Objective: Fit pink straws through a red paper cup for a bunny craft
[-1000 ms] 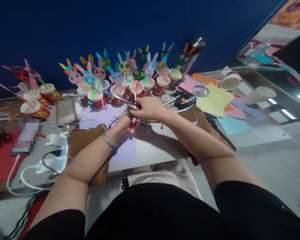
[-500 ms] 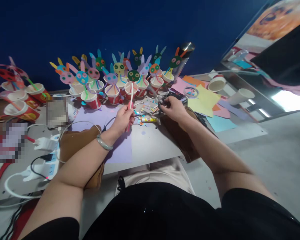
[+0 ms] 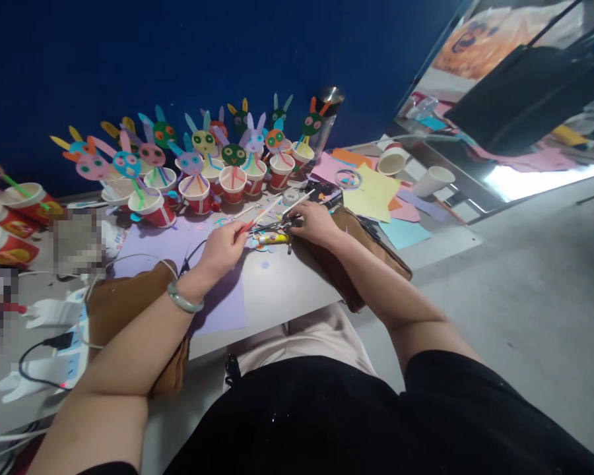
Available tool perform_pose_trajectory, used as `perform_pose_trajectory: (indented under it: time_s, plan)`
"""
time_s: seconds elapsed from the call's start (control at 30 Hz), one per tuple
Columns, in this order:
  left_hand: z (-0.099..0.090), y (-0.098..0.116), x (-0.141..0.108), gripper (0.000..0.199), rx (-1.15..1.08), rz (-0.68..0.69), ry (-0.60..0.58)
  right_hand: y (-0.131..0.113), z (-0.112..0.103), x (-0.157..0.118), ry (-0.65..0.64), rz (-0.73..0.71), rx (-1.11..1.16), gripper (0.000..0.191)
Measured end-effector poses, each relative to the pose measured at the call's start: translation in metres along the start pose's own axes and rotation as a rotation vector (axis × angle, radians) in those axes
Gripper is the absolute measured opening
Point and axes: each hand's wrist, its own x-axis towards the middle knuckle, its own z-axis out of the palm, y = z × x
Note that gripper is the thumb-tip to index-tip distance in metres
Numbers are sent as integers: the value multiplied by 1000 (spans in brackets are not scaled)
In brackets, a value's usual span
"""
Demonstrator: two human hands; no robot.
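Clamping left fingers [image 3: 237, 238] on red strip [image 3: 247, 226], hold of right fingers [image 3: 299, 228] unclear, littered table [image 3: 284, 284], blue wall [image 3: 228, 46]

There are two hands [image 3: 222, 252], one held pair of scissors [image 3: 276, 226], one bangle [image 3: 182, 301] and at least twelve rabbit faces [image 3: 234, 156].

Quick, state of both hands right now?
Left hand: closed, holding a thin red-and-white strip.
Right hand: partly curled at the scissors; gripping or just touching, cannot be told.
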Motion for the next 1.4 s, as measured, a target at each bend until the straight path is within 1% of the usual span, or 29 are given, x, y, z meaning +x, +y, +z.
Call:
perform_pose_trajectory:
  time_s: [0.1,0.2,0.3,0.4,0.47,0.5,0.57,0.63,0.77,0.83,0.9,0.97,1.0,1.03,1.07,1.1,1.13,1.2,1.23,1.27,1.3,1.33,1.4]
  plan:
    - [-1,3,-4,28,64,67,-10,6,5,-1,-23,-14,20,30]
    - [0,3,-5,28,65,93,2,11,10,2,26,-35,39,32]
    - [1,1,-3,26,60,59,29,13,10,7,100,21,38,26]
    - [0,0,-2,21,42,-6,77,13,7,13,65,82,107,11]
    - [-2,1,-1,18,11,-35,115,13,3,14,66,65,182,6]
    - [-2,2,-1,16,-10,-43,135,13,1,14,97,44,213,6]
    - [-4,3,0,14,-59,-49,175,16,-4,12,202,-1,260,9]
    - [-5,5,0,12,-105,-53,211,21,-11,9,349,-10,295,14]
    - [-7,7,-1,11,-167,-45,231,46,-30,2,708,97,277,31]
    - [-7,8,-1,10,-185,-36,213,66,-41,-1,895,152,261,38]
    - [-6,7,-1,10,-187,-35,178,86,-52,-4,1054,213,265,41]
    - [-5,6,-1,10,-168,-32,129,103,-61,-10,1171,283,259,46]
    - [-4,5,-1,11,-148,-25,100,107,-64,-15,1223,317,248,47]
    - [-2,4,-2,12,-113,-13,68,107,-66,-22,1246,330,229,46]
    - [-1,4,-2,13,-64,6,35,102,-65,-30,1250,315,190,42]
    - [1,4,-3,14,-7,33,1,93,-63,-39,1211,243,133,36]
    - [3,4,-5,16,54,70,-36,80,-58,-49,1099,109,60,32]
    - [7,6,-9,19,177,161,-112,43,-45,-68,827,-217,-86,26]
    - [9,7,-11,21,236,207,-146,23,-37,-76,649,-387,-148,26]
    - [10,9,-13,22,295,247,-174,4,-28,-81,505,-544,-200,26]
    - [11,10,-14,23,347,282,-197,-14,-20,-84,390,-639,-228,28]
    - [12,12,-16,23,389,309,-214,-30,-12,-84,302,-660,-233,29]
    - [13,14,-17,22,421,349,-237,-53,1,-80,242,-638,-210,27]
